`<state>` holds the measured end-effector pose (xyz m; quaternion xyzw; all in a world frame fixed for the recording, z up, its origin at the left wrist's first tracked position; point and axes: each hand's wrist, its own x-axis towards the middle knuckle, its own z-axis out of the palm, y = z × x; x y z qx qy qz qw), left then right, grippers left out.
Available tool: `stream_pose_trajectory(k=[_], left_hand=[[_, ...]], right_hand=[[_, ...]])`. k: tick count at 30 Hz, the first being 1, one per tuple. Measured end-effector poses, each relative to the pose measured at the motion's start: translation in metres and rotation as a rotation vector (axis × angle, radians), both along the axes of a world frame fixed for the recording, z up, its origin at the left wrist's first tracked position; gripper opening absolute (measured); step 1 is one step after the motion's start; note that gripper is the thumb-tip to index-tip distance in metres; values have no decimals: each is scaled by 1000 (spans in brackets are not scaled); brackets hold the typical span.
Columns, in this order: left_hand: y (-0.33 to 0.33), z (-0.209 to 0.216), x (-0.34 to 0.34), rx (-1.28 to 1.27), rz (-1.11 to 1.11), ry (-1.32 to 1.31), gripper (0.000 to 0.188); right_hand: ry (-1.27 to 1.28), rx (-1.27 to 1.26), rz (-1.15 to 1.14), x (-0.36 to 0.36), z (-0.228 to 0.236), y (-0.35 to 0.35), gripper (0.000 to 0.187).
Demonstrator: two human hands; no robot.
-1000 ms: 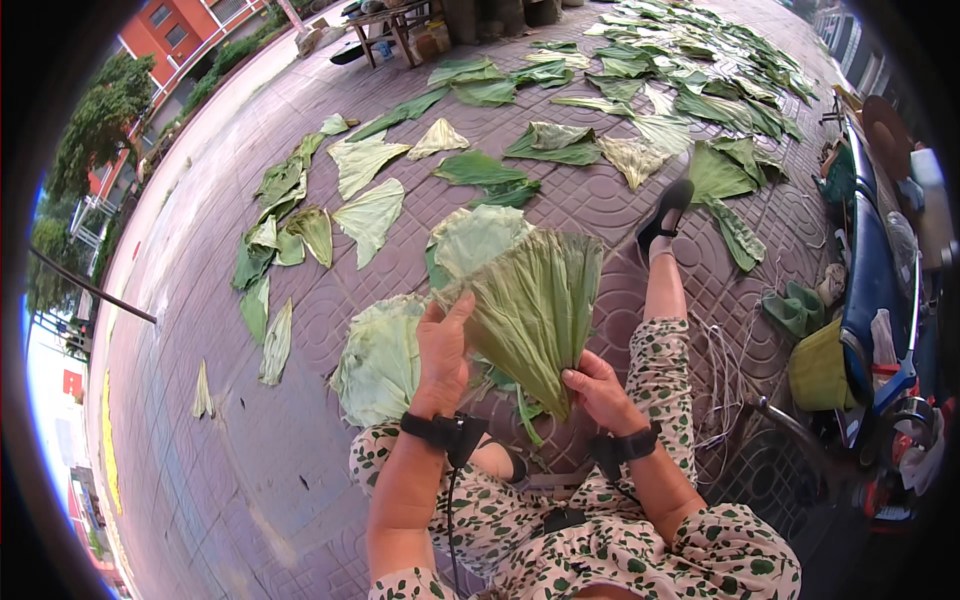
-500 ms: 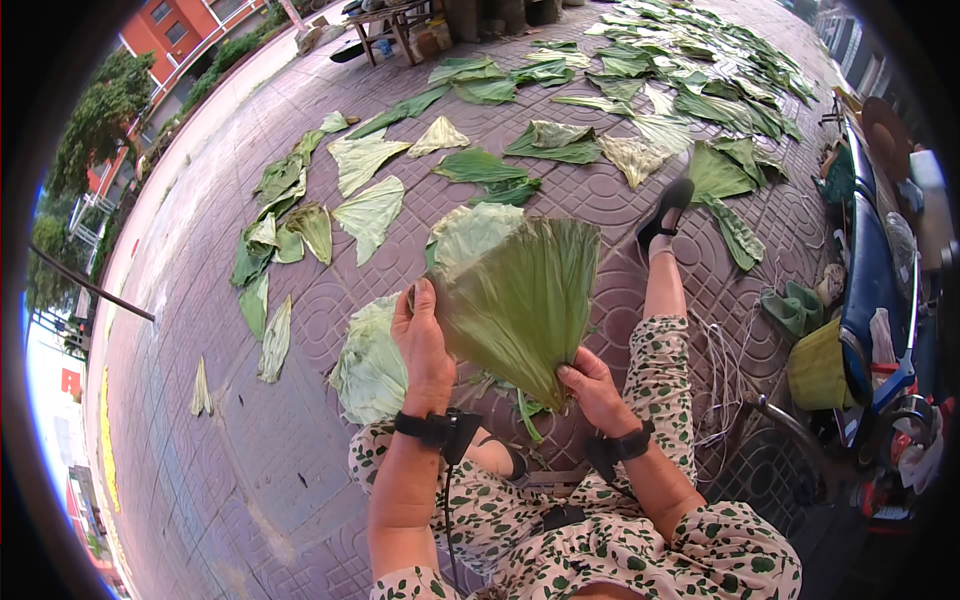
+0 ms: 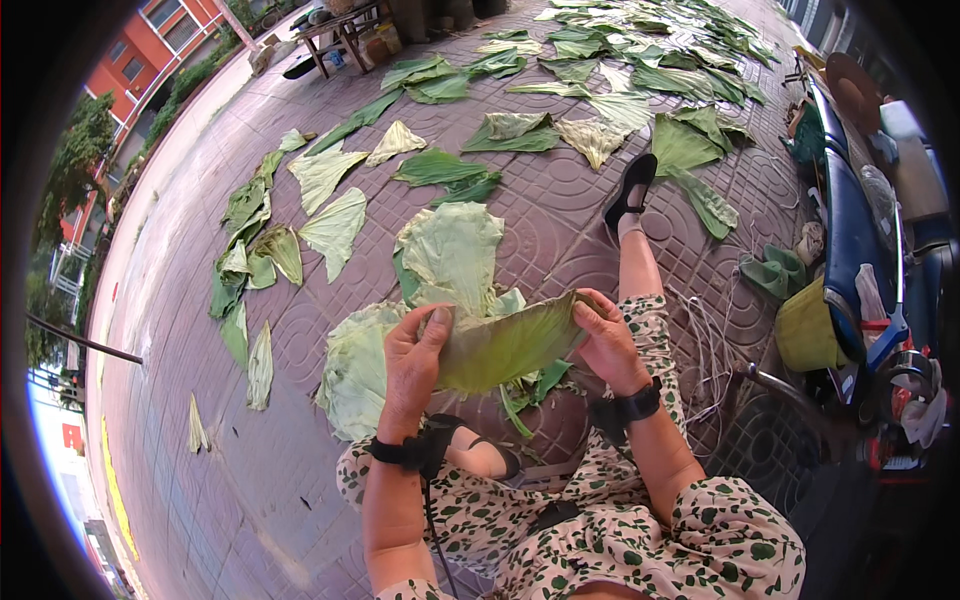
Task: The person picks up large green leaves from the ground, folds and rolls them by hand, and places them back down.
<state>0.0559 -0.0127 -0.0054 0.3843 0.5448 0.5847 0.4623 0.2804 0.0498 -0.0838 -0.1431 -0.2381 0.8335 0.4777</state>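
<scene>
A green lotus leaf point(image 3: 510, 350) is stretched between my two hands above the paving, its upper edge roughly level. My left hand point(image 3: 412, 362) pinches its left end, thumb on top. At the other end, the thumb and fingers of my right hand point(image 3: 610, 342) close on the upper corner. Beneath and behind it lie pale, spread leaves point(image 3: 455, 245), one of them a rounded pale leaf point(image 3: 355, 370) beside my left wrist. Small green leaf scraps point(image 3: 545, 385) show below the held leaf's right part.
Many leaves point(image 3: 660, 60) cover the paving ahead; more lie in a curve at left point(image 3: 240, 260). My foot in a black shoe point(image 3: 630, 195) extends forward. To the right are white strings point(image 3: 705, 350), a yellow-green bucket point(image 3: 808, 335) and a blue cart point(image 3: 855, 250). A wooden table point(image 3: 340, 35) stands far off.
The leaf has turned from an upright fan to a lower, sideways stretch. My right hand has moved up from its pointed base to a corner. The view has shifted slightly.
</scene>
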Motion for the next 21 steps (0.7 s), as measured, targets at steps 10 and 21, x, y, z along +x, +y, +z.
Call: stream_pose_trajectory(k=[10,21], left_hand=[[12,-13,-14,298,504,4,19],[-7,-1,10,152,-182,352,20]], right_hand=[[-341,70,-378,-15,-25,-24,9],[-879,675,-185,3,15,-10,36]])
